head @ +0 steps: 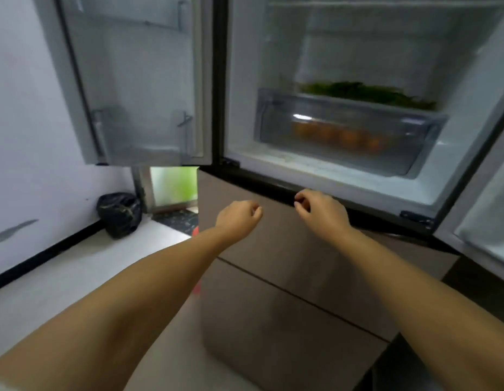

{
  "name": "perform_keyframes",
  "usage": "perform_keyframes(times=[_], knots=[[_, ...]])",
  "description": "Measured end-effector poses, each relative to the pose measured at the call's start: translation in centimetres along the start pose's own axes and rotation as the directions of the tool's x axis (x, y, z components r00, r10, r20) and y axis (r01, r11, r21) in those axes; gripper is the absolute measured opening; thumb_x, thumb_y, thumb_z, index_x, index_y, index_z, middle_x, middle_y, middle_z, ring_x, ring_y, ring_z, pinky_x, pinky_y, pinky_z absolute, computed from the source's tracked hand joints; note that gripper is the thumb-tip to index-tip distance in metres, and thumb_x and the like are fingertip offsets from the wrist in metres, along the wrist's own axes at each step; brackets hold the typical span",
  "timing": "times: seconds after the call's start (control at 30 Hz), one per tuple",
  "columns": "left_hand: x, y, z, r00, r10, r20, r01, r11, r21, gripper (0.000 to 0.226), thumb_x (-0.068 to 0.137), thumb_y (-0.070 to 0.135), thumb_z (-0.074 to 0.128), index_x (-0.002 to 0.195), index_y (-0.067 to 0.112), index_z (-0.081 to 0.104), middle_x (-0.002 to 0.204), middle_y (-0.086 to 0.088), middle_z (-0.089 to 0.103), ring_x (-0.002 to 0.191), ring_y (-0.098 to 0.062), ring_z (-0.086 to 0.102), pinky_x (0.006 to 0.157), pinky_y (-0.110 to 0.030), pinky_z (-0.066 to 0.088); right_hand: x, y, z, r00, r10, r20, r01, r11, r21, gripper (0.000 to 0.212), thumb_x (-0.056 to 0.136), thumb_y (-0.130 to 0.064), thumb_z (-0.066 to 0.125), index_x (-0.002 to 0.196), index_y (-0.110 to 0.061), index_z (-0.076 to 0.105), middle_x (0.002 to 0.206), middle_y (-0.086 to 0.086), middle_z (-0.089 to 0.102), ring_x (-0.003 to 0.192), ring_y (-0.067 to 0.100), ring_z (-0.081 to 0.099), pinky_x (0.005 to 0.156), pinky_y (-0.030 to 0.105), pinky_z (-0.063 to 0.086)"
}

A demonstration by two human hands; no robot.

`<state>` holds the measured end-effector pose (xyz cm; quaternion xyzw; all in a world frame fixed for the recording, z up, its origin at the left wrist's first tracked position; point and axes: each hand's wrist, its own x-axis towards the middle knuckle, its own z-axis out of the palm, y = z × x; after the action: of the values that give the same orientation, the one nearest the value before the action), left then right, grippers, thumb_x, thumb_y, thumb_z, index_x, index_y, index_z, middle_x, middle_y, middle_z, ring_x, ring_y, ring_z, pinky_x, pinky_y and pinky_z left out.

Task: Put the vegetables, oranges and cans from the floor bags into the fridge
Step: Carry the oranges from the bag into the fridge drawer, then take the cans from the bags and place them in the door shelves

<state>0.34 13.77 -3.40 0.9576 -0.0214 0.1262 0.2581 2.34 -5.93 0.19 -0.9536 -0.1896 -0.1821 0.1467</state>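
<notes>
White floor (76,266) lies left. I see the fridge (343,190) open: oranges (341,135) in its clear drawer (414,153), vegetables (366,93) above. My left hand (239,217) and right hand (321,211) hover near, grip curled narrow, empty.

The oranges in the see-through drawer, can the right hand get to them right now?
Probably not directly. The oranges sit behind the clear drawer's front wall, and the greens lie above them. The right hand, curled and empty, hangs below the fridge opening, so the drawer would likely need pulling out.

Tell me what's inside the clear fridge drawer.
Oranges show through the front of the drawer; leafy greens lie on top. The blurred plastic hides the count and anything behind.
</notes>
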Motion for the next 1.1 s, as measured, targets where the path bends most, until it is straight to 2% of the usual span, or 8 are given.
perform_keyframes(times=[0.07, 0.2, 0.37, 0.47, 0.6, 0.73, 1.0, 1.1], knots=[[-4.3, -2.5, -0.2, 0.996, -0.084, -0.01, 0.084, 0.995, 0.048, 0.027, 0.093, 0.037, 0.042, 0.085, 0.021, 0.062, 0.092, -0.006, 0.071, 0.088, -0.029, 0.063, 0.07, -0.033, 0.048, -2.3, -2.0, 2.1, 0.998, -0.04, 0.056, 0.038, 0.998, 0.049, 0.028, 0.095, -0.035, 0.049, 0.117, -0.022, 0.059, 0.109, 0.0, 0.065, 0.098, 0.022, 0.062, 0.08, 0.037, 0.052], [-12.3, -7.5, -3.0, 0.964, -0.261, -0.059, 0.265, 0.959, 0.096, 0.028, 0.094, 0.036, 0.041, 0.097, 0.02, 0.065, 0.096, -0.003, 0.071, 0.091, -0.026, 0.062, 0.067, -0.03, 0.041, -5.6, -8.1, 5.5, 0.95, -0.2, 0.239, 0.185, 0.979, 0.083, 0.03, 0.095, -0.036, 0.048, 0.12, -0.021, 0.058, 0.112, 0.002, 0.064, 0.1, 0.022, 0.061, 0.081, 0.037, 0.051], [-23.3, -14.1, -7.9, 0.856, -0.487, -0.174, 0.502, 0.863, 0.051, 0.03, 0.095, 0.036, 0.041, 0.103, 0.019, 0.064, 0.099, -0.005, 0.07, 0.09, -0.025, 0.062, 0.073, -0.032, 0.047, -8.8, -19.0, 7.6, 0.832, -0.424, 0.358, 0.408, 0.905, 0.124, 0.036, 0.091, -0.035, 0.05, 0.125, -0.023, 0.053, 0.121, 0.001, 0.061, 0.113, 0.026, 0.056, 0.088, 0.036, 0.045], [-31.0, -17.5, -11.2, 0.791, -0.567, -0.231, 0.587, 0.809, 0.022, 0.03, 0.096, 0.034, 0.041, 0.107, 0.018, 0.064, 0.099, -0.004, 0.07, 0.088, -0.022, 0.062, 0.071, -0.031, 0.047, -11.3, -26.2, 8.7, 0.747, -0.515, 0.421, 0.507, 0.85, 0.141, 0.039, 0.092, -0.037, 0.048, 0.129, -0.025, 0.049, 0.12, -0.001, 0.061, 0.111, 0.023, 0.056, 0.085, 0.035, 0.045], [-43.3, -21.9, -16.7, 0.67, -0.681, -0.296, 0.706, 0.707, -0.027, 0.029, 0.096, 0.035, 0.041, 0.105, 0.02, 0.063, 0.098, -0.003, 0.07, 0.089, -0.021, 0.062, 0.075, -0.033, 0.05, -16.3, -37.9, 10.3, 0.64, -0.626, 0.445, 0.607, 0.767, 0.207, 0.038, 0.094, -0.036, 0.047, 0.13, -0.024, 0.048, 0.121, -0.001, 0.061, 0.109, 0.023, 0.056, 0.081, 0.033, 0.044], [-58.2, -26.2, -23.0, 0.543, -0.774, -0.324, 0.815, 0.579, -0.016, 0.031, 0.096, 0.035, 0.039, 0.107, 0.017, 0.062, 0.1, -0.004, 0.069, 0.088, -0.022, 0.063, 0.076, -0.033, 0.05, -24.8, -51.7, 11.2, 0.525, -0.731, 0.436, 0.68, 0.668, 0.302, 0.037, 0.095, -0.036, 0.045, 0.13, -0.022, 0.049, 0.121, 0.001, 0.061, 0.105, 0.022, 0.058, 0.082, 0.033, 0.046], [-82.1, -31.0, -32.8, 0.263, -0.874, -0.41, 0.942, 0.324, -0.087, 0.025, 0.094, 0.03, 0.042, 0.092, 0.015, 0.061, 0.095, -0.009, 0.069, 0.087, -0.027, 0.064, 0.079, -0.038, 0.052, -42.5, -74.6, 12.7, 0.201, -0.874, 0.443, 0.801, 0.407, 0.439, 0.037, 0.097, -0.035, 0.043, 0.131, -0.02, 0.048, 0.125, 0.004, 0.057, 0.109, 0.024, 0.056, 0.088, 0.036, 0.048], [-87.6, -33.0, -34.7, 0.178, -0.888, -0.424, 0.955, 0.26, -0.144, 0.024, 0.094, 0.026, 0.043, 0.079, 0.013, 0.056, 0.093, -0.015, 0.069, 0.086, -0.03, 0.064, 0.077, -0.037, 0.05, -45.3, -80.1, 13.2, 0.147, -0.889, 0.434, 0.814, 0.358, 0.458, 0.038, 0.097, -0.034, 0.043, 0.132, -0.02, 0.046, 0.127, 0.005, 0.057, 0.11, 0.025, 0.056, 0.089, 0.037, 0.048]])
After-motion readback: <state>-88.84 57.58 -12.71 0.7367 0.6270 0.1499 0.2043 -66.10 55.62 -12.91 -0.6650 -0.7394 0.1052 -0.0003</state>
